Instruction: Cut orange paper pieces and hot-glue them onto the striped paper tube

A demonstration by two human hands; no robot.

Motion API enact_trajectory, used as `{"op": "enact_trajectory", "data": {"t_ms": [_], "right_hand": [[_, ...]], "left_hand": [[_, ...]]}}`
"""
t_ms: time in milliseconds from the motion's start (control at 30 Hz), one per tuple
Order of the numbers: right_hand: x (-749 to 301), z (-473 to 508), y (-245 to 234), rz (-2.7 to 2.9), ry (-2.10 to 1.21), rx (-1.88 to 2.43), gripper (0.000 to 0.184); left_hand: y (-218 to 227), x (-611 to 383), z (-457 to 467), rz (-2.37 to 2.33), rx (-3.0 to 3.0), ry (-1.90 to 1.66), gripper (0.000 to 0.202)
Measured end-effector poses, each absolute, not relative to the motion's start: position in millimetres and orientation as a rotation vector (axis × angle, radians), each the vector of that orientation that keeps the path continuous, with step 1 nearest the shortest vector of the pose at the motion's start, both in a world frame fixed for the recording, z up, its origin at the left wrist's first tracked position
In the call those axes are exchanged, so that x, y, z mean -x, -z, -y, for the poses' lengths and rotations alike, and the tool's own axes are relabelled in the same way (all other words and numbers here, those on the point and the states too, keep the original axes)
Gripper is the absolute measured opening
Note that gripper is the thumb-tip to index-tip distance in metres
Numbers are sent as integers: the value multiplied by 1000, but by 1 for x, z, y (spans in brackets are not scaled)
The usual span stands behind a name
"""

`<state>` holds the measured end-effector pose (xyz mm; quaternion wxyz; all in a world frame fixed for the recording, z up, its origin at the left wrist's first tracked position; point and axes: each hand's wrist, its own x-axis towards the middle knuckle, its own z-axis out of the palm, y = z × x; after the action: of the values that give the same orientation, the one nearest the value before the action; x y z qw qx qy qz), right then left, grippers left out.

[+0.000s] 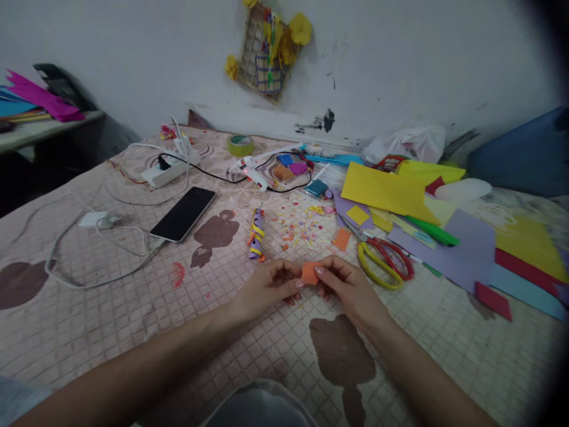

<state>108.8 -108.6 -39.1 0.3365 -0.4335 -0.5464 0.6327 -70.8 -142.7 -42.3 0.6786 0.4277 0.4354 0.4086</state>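
Note:
A small piece of orange paper [310, 273] is pinched between my two hands, low over the patterned cloth. My left hand [274, 283] grips its left edge with thumb and fingers, while my right hand [344, 283] has the right edge, thumb on top. Just beyond my left hand lies a purple paper roll [256, 233] wrapped with yellow strips and dotted with dark spots. Another orange piece [342, 238] rests beyond my right hand, near the scissors [386, 264] with red and yellow handles. Tiny coloured paper scraps [299, 228] are scattered past my fingers.
A phone [184, 214] with a charging cable lies at left, near a white power strip [166, 170]. Farther back are a glue gun [249, 171] with a black cord and a tape roll [240, 145]. Yellow sheets [382, 188] and purple sheets [466, 243] pile up at right.

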Motion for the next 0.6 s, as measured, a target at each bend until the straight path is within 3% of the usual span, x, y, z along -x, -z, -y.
{"op": "enact_trajectory", "data": {"t_ms": [200,400,600], "right_hand": [[-110,108,40,1493,-1523,1168,24],[-121,102,32,1745,-918,1323,29],[-101,122,32,1622,-1637,1017,16]], "left_hand": [[48,69,143,-1013,-944,-921,33],[43,72,144,-1007,-1007,-918,29],[35,68,147,-1037,-1182,-1010,17]]}}
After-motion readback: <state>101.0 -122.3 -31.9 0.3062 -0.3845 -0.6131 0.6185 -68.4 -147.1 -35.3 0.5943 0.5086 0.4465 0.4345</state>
